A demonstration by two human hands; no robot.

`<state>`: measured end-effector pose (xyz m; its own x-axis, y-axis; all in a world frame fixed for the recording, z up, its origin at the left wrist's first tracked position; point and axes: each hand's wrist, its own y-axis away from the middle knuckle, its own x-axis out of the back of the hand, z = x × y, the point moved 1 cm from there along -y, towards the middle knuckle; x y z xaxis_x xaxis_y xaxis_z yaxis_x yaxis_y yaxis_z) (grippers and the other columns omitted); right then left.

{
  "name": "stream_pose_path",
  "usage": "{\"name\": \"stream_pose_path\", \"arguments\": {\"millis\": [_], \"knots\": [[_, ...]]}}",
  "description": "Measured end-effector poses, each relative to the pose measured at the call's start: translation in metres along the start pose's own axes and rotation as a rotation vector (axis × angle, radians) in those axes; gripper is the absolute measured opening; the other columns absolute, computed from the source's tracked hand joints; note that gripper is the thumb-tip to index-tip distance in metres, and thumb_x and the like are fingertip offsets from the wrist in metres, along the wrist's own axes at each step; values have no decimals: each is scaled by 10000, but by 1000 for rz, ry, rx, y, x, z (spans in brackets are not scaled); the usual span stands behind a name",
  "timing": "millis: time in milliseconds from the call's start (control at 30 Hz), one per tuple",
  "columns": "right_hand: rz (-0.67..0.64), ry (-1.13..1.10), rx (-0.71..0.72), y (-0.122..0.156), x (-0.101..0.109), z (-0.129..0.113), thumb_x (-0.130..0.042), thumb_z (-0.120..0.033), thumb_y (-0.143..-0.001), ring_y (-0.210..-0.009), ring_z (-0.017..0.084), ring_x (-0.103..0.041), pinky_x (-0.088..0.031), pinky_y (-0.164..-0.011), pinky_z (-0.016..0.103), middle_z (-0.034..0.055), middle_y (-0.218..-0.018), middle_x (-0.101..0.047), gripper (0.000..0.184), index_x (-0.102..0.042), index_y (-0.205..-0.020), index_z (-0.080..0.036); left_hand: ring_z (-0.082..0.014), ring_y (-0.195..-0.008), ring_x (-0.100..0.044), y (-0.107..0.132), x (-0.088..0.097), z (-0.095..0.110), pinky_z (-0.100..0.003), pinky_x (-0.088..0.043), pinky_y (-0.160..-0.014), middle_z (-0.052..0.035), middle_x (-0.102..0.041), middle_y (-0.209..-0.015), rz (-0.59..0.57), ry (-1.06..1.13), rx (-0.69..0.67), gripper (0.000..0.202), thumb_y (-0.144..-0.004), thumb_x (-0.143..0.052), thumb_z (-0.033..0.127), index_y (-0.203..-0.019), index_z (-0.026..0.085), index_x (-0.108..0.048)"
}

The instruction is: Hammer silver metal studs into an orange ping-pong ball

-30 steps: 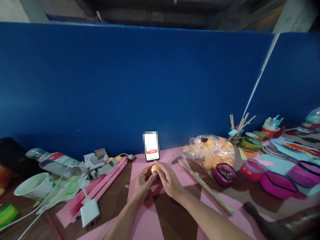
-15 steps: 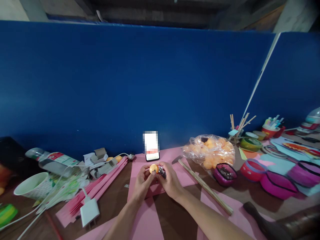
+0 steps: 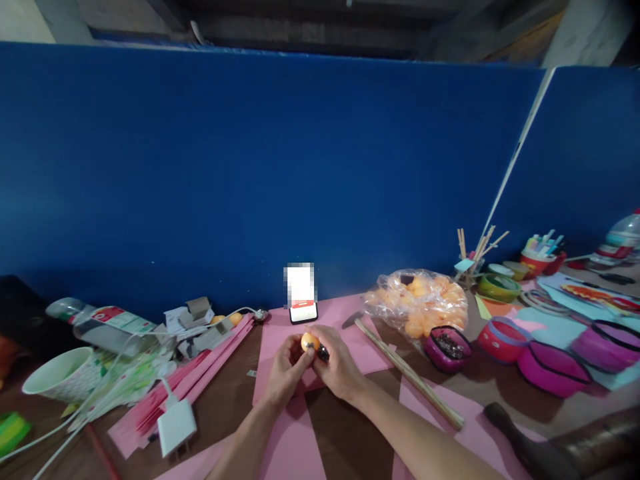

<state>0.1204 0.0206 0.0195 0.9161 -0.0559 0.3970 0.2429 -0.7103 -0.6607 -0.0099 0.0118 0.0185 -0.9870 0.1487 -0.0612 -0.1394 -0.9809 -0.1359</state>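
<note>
My left hand point(image 3: 289, 369) is closed around a small orange ball point(image 3: 309, 342), with the thumb against its lower side. A dark patch shows on the ball's near face. My right hand point(image 3: 337, 367) is closed right beside it, its fingertips close to the ball. Small dark shiny pieces point(image 3: 324, 353) show at the fingers of my right hand; their exact kind is too small to tell. Both hands are over pink paper point(image 3: 337, 311) on the brown table. Behind them a phone point(image 3: 303, 293) with a lit screen leans against the blue wall.
A clear bag of orange balls point(image 3: 420, 300) and a purple bowl point(image 3: 449, 348) of dark bits stand to the right. A hammer point(image 3: 410, 373) lies nearer. More bowls point(image 3: 553, 369) fill the far right. Left are a white charger point(image 3: 177, 425), pink strips, a cup point(image 3: 63, 373) and a bottle point(image 3: 113, 327).
The ball has turned or shifted slightly, so a dark patch now shows on it. My right fingers have come closer to the ball, and less of the dark pieces is visible.
</note>
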Motion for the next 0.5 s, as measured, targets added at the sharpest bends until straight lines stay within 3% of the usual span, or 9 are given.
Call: {"name": "stream_pose_path", "arguments": {"millis": [100, 267, 500], "knots": [[-13, -23, -49, 1, 0, -1, -504, -158, -780, -1038, 204, -487, -413, -891, 373, 91, -1122, -529, 407, -435, -1177, -210, -191, -853, -574, 0, -1, 1, -299, -439, -784, -69, -615, -907, 22, -41, -2, 321, -713, -587, 351, -965, 157, -546], [30, -40, -147, 1, 1, -1, -524, -205, -777, -908, 193, -533, -452, -801, 337, 80, -995, -552, 266, -464, -1036, -184, -210, -863, -580, 0, -1, 3, -304, -446, -767, -84, -628, -937, 44, -29, 18, 357, -687, -605, 376, -963, 152, -569], [25, -6, -65, 0, 2, 0, -481, -179, -798, -986, 204, -501, -415, -865, 358, 96, -1061, -543, 286, -473, -1084, -187, -216, -889, -577, 0, -1, 2, -322, -459, -776, -93, -621, -974, 8, 49, 7, 397, -716, -578, 370, -1047, 153, -549]]}}
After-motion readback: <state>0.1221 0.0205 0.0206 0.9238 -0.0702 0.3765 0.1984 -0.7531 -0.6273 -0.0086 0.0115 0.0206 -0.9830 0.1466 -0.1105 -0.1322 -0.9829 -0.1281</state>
